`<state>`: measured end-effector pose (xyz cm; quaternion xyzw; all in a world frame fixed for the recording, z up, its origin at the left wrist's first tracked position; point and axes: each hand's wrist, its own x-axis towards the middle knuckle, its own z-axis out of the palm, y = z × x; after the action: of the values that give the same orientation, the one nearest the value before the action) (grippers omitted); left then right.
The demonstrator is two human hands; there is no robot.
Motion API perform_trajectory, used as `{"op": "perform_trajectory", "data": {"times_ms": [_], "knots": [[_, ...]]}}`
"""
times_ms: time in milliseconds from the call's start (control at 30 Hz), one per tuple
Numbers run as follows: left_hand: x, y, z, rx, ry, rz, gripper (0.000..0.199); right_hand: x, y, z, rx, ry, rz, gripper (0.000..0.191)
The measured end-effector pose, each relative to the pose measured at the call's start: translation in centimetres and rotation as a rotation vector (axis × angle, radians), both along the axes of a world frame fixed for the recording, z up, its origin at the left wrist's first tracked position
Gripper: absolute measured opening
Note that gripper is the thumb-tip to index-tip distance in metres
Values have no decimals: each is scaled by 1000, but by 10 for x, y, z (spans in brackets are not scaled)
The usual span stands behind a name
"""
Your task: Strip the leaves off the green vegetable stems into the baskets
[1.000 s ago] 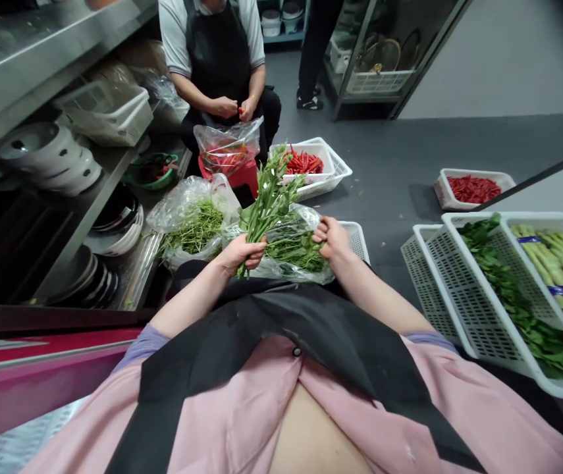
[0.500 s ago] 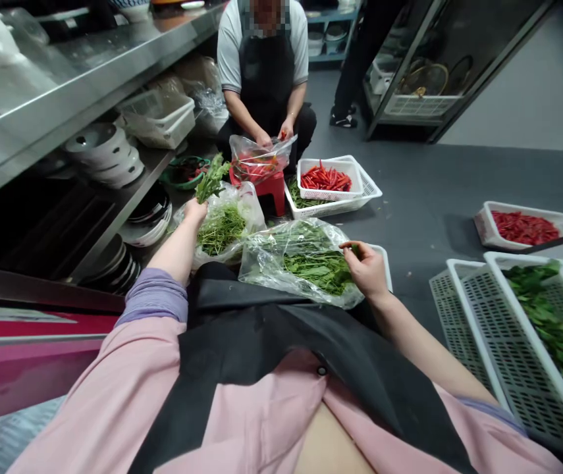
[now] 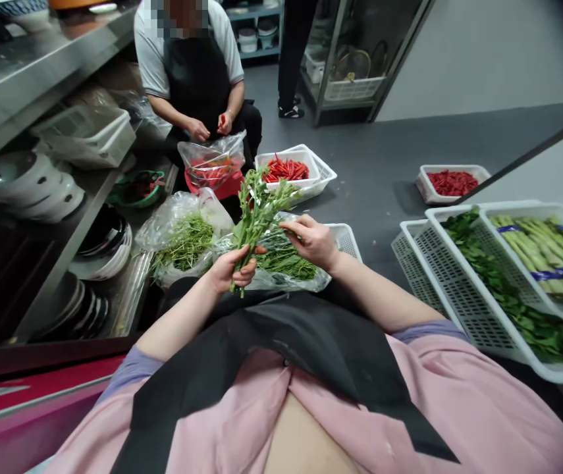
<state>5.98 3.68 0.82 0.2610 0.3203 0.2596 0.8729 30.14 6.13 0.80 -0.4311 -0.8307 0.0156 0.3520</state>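
My left hand (image 3: 234, 268) is closed around the stems of a bunch of leafy greens (image 3: 256, 214), which stands upright with its leafy tops away from me. Just right of the bunch, my right hand (image 3: 313, 242) has thumb and fingers pinched together. Whatever is between those fingertips is too small to make out. Below both hands lies a clear plastic bag (image 3: 311, 283) with more greens (image 3: 286, 260) inside. On the left, another plastic bag (image 3: 150, 230) holds thin green stems (image 3: 187, 242).
Opposite me, a co-worker (image 3: 192, 79) handles red chillies over a plastic bag (image 3: 214, 158). Nearby stands a white basket of red chillies (image 3: 286, 170). To my right are white baskets (image 3: 459, 296) with greens and banded stalks (image 3: 542, 250). A metal shelf (image 3: 78, 289) with bowls borders my left.
My left hand has brought the bunch of greens from the far left to in front of me, beside my right hand. The view has turned to the right.
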Motion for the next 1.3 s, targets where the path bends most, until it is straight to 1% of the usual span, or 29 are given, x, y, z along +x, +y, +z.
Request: {"op": "perform_trajectory", "data": {"times_ms": [200,333,400,533,600,700,800,900,1000,1067,1167,1233,1300], "knots": [[18,-12,6,-48,14,-120,34,1,-6,-15,105,-202,118,37],[22,-13,6,-56,42,-142,34,0,-3,-19,126,-279,144,37],[23,-13,4,-28,92,-113,32,1,-3,-21,136,-293,145,35],[25,-15,-1,112,259,90,29,2,-6,-25,140,-283,160,30],[25,-16,-3,147,304,146,32,1,-9,-26,145,-315,134,29],[23,-16,-4,116,295,99,36,-2,-12,-25,170,-379,88,30],[21,-17,-5,34,253,22,39,-5,-16,-21,232,-417,88,32],[21,-18,-5,-17,231,17,38,-4,-20,-17,262,-456,106,34],[24,-20,-5,-11,264,99,33,-3,-26,-16,246,-480,99,35],[27,-21,-6,30,342,204,32,-2,-30,-18,256,-466,83,35],[31,-26,-8,143,464,362,32,-2,-35,-22,273,-434,39,34],[33,-30,-9,223,503,403,34,0,-35,-25,231,-428,-18,33],[34,-33,-7,279,520,400,38,6,-32,-26,158,-425,-101,34]]}}
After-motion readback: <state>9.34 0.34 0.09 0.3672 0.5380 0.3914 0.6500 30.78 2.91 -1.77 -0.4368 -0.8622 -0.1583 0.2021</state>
